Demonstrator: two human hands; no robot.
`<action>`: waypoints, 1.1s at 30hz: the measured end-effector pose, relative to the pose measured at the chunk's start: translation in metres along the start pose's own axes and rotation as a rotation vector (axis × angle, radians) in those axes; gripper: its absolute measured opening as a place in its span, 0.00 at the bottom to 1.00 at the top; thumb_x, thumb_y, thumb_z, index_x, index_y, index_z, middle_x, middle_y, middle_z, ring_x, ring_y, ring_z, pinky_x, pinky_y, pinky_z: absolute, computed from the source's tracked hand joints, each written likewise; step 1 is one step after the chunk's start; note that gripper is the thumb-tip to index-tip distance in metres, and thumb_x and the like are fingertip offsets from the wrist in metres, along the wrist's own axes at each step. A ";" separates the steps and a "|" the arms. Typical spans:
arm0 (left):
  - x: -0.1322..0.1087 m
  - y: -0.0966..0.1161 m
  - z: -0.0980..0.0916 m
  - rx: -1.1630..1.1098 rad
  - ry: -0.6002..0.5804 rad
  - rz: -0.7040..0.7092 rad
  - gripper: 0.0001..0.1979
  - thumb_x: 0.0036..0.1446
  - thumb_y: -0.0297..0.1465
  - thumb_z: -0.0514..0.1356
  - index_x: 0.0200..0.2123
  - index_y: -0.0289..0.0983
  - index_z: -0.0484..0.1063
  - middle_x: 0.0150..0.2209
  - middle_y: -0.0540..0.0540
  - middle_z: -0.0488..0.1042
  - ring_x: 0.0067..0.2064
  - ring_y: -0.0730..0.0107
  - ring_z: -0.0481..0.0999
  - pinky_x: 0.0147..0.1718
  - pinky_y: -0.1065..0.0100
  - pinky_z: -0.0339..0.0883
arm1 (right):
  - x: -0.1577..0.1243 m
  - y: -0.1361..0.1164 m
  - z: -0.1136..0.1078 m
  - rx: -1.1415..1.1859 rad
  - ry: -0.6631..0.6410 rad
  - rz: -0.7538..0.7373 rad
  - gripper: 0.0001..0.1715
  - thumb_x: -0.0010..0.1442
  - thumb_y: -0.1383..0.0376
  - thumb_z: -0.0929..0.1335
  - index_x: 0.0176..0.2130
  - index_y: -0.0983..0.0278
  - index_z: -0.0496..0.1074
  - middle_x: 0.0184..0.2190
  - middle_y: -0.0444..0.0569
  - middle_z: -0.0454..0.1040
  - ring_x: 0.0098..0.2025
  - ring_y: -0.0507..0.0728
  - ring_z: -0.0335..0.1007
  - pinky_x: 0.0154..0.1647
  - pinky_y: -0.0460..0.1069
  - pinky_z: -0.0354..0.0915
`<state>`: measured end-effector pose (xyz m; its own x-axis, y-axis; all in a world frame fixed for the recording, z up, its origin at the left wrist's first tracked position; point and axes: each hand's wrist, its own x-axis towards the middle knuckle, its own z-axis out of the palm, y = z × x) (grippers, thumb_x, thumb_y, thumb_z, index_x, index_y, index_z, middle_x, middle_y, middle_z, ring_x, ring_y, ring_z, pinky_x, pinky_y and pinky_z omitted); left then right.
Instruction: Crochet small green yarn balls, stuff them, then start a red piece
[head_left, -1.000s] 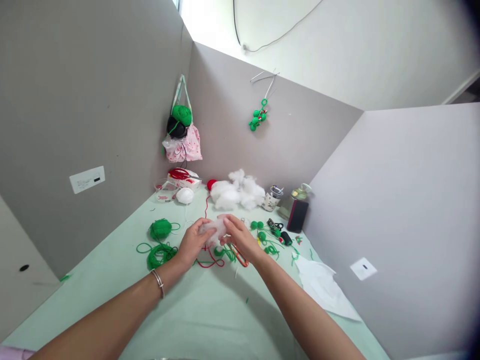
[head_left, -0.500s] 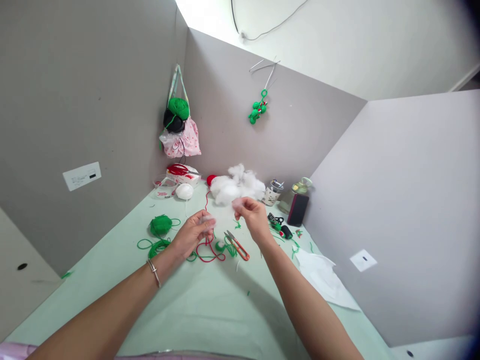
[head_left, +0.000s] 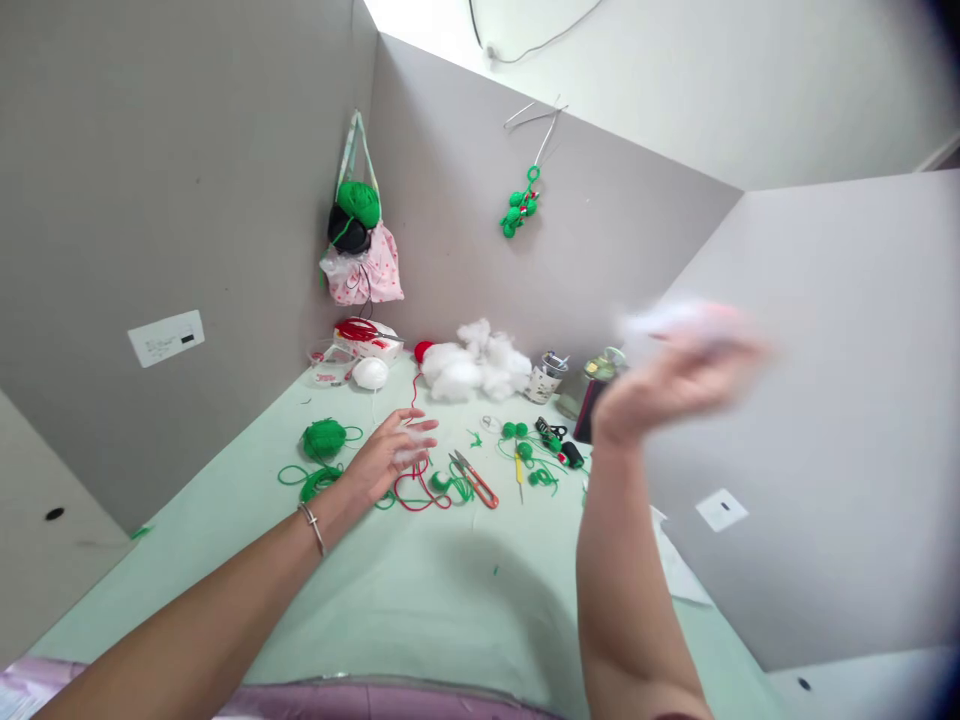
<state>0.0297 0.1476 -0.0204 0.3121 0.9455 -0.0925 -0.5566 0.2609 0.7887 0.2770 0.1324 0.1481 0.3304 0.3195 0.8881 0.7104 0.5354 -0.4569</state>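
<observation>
My left hand (head_left: pixel 391 455) hovers above the green cloth, its fingers loosely spread around a tuft of white stuffing (head_left: pixel 409 447) against the palm. My right hand (head_left: pixel 686 375) is raised at the right, in front of the wall panel, badly smeared by motion. A whitish-pink blur (head_left: pixel 679 320) shows along its upper side; whether the fingers grip it cannot be made out. Below and right of my left hand lie orange-handled thread snips (head_left: pixel 478 484), red yarn (head_left: pixel 420 493) and a small green crocheted piece (head_left: pixel 441 481). A heap of white stuffing (head_left: pixel 469 370) sits farther back.
A green yarn ball (head_left: pixel 324 438) and a white yarn ball (head_left: pixel 370 374) lie at left. Small green balls (head_left: pixel 524 451), a yellow-handled crochet hook (head_left: pixel 519 470) and a pen cup (head_left: pixel 546 380) stand or lie at right. Grey panels enclose the table; a pink bag (head_left: pixel 375 270) hangs there.
My right hand has swung up and right, away from my left hand. The fingers of my left hand have spread. Small green balls and the crochet hook have come into view.
</observation>
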 end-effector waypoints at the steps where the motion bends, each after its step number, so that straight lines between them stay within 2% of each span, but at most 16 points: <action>1: 0.001 -0.002 -0.001 0.017 -0.002 -0.007 0.17 0.54 0.18 0.64 0.46 0.37 0.74 0.47 0.43 0.80 0.37 0.71 0.81 0.33 0.71 0.74 | -0.001 0.011 0.010 -0.160 -0.173 -0.040 0.24 0.73 0.57 0.54 0.59 0.60 0.66 0.61 0.60 0.63 0.65 0.67 0.63 0.59 0.64 0.68; 3: 0.005 -0.007 -0.005 0.044 -0.001 -0.019 0.14 0.62 0.26 0.64 0.51 0.35 0.74 0.48 0.43 0.78 0.38 0.69 0.79 0.36 0.66 0.76 | -0.010 0.030 0.026 -0.239 -0.333 -0.034 0.24 0.64 0.61 0.67 0.58 0.63 0.70 0.59 0.62 0.67 0.61 0.71 0.67 0.61 0.67 0.64; 4: 0.008 -0.009 -0.007 0.055 -0.005 -0.031 0.14 0.65 0.31 0.63 0.53 0.35 0.73 0.50 0.42 0.77 0.42 0.64 0.80 0.40 0.61 0.77 | -0.019 0.036 0.032 -0.329 -0.491 -0.009 0.27 0.63 0.64 0.68 0.61 0.63 0.69 0.60 0.63 0.67 0.62 0.71 0.67 0.62 0.67 0.62; 6: 0.013 -0.011 -0.012 0.073 -0.014 -0.057 0.18 0.67 0.37 0.62 0.57 0.36 0.72 0.55 0.40 0.75 0.50 0.58 0.79 0.47 0.52 0.77 | -0.047 0.040 0.035 -0.403 -0.739 0.101 0.27 0.66 0.67 0.64 0.64 0.62 0.67 0.57 0.62 0.71 0.60 0.69 0.68 0.63 0.66 0.61; 8: 0.015 -0.012 -0.015 0.089 -0.023 -0.078 0.20 0.67 0.37 0.62 0.58 0.36 0.71 0.57 0.39 0.74 0.52 0.56 0.78 0.49 0.50 0.76 | -0.084 0.037 0.032 -0.365 -0.874 0.146 0.21 0.70 0.63 0.62 0.58 0.60 0.72 0.48 0.57 0.78 0.51 0.64 0.75 0.56 0.59 0.66; 10: 0.015 -0.010 -0.017 0.110 -0.033 -0.092 0.19 0.67 0.37 0.62 0.58 0.36 0.71 0.57 0.39 0.74 0.52 0.56 0.78 0.49 0.50 0.76 | -0.122 0.031 0.025 -0.309 -1.016 0.177 0.16 0.69 0.61 0.65 0.53 0.58 0.76 0.43 0.51 0.81 0.43 0.59 0.77 0.49 0.53 0.69; 13: 0.014 -0.008 -0.016 0.167 -0.047 -0.104 0.19 0.67 0.37 0.62 0.58 0.36 0.71 0.57 0.39 0.74 0.52 0.56 0.78 0.49 0.50 0.76 | -0.166 0.025 0.018 -0.285 -1.142 0.230 0.20 0.61 0.62 0.73 0.53 0.60 0.76 0.42 0.52 0.82 0.43 0.60 0.77 0.45 0.51 0.68; 15: 0.013 -0.008 -0.014 0.221 -0.057 -0.103 0.20 0.67 0.37 0.62 0.58 0.36 0.71 0.57 0.39 0.74 0.52 0.56 0.78 0.49 0.50 0.76 | -0.182 0.026 0.017 -0.292 -1.161 0.270 0.17 0.56 0.67 0.74 0.48 0.60 0.78 0.41 0.53 0.82 0.44 0.62 0.77 0.44 0.51 0.66; 17: 0.012 -0.011 -0.012 0.288 -0.069 -0.085 0.18 0.67 0.38 0.62 0.56 0.36 0.72 0.54 0.40 0.75 0.49 0.59 0.79 0.46 0.53 0.77 | -0.187 0.028 0.016 -0.277 -1.139 0.308 0.10 0.57 0.71 0.71 0.39 0.61 0.80 0.39 0.53 0.82 0.44 0.62 0.77 0.45 0.52 0.65; 19: 0.011 -0.015 -0.010 0.370 -0.080 -0.053 0.16 0.66 0.40 0.62 0.50 0.34 0.74 0.42 0.45 0.77 0.37 0.67 0.78 0.36 0.63 0.75 | -0.187 0.031 0.016 -0.230 -1.087 0.349 0.11 0.59 0.71 0.68 0.35 0.60 0.80 0.39 0.53 0.82 0.44 0.62 0.76 0.46 0.53 0.64; 21: 0.010 -0.019 -0.009 0.465 -0.085 -0.011 0.17 0.62 0.43 0.65 0.44 0.35 0.74 0.27 0.53 0.71 0.25 0.74 0.68 0.24 0.71 0.63 | -0.185 0.033 0.016 -0.158 -1.020 0.408 0.11 0.61 0.68 0.67 0.36 0.59 0.80 0.38 0.51 0.82 0.42 0.62 0.76 0.46 0.53 0.65; 23: 0.008 -0.023 -0.008 0.559 -0.096 0.033 0.20 0.52 0.42 0.71 0.43 0.37 0.73 0.21 0.59 0.64 0.22 0.76 0.60 0.22 0.72 0.54 | -0.184 0.034 0.016 -0.059 -0.967 0.491 0.11 0.61 0.65 0.66 0.37 0.59 0.80 0.34 0.49 0.82 0.38 0.60 0.76 0.43 0.53 0.67; 25: 0.006 -0.026 -0.006 0.636 -0.129 0.069 0.24 0.44 0.38 0.74 0.44 0.39 0.74 0.23 0.59 0.65 0.25 0.73 0.62 0.25 0.72 0.55 | -0.184 0.035 0.016 0.067 -0.940 0.579 0.12 0.61 0.62 0.66 0.35 0.60 0.80 0.30 0.48 0.81 0.34 0.59 0.76 0.40 0.52 0.70; 27: 0.003 -0.028 -0.003 0.686 -0.184 0.087 0.24 0.41 0.36 0.75 0.43 0.40 0.76 0.27 0.56 0.70 0.30 0.70 0.67 0.29 0.71 0.59 | -0.185 0.035 0.017 0.197 -0.923 0.656 0.14 0.62 0.59 0.66 0.34 0.61 0.79 0.27 0.48 0.80 0.32 0.58 0.76 0.39 0.52 0.72; 31: -0.003 -0.030 0.003 0.739 -0.290 0.074 0.14 0.48 0.39 0.71 0.35 0.38 0.77 0.30 0.52 0.72 0.29 0.69 0.67 0.28 0.70 0.59 | -0.182 0.034 0.016 0.364 -0.893 0.751 0.15 0.61 0.53 0.68 0.34 0.61 0.78 0.27 0.47 0.80 0.30 0.57 0.76 0.39 0.52 0.73; 33: -0.004 -0.030 0.003 0.748 -0.326 0.061 0.14 0.53 0.41 0.68 0.37 0.38 0.76 0.29 0.53 0.71 0.26 0.73 0.63 0.25 0.70 0.56 | -0.180 0.034 0.014 0.400 -0.886 0.769 0.15 0.60 0.53 0.70 0.32 0.61 0.77 0.26 0.46 0.79 0.29 0.55 0.74 0.38 0.50 0.72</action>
<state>0.0478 0.1349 -0.0417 0.5700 0.8198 0.0544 0.0454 -0.0975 0.9942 0.2326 0.1041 -0.0278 -0.0672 0.9913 0.1134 0.2268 0.1259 -0.9658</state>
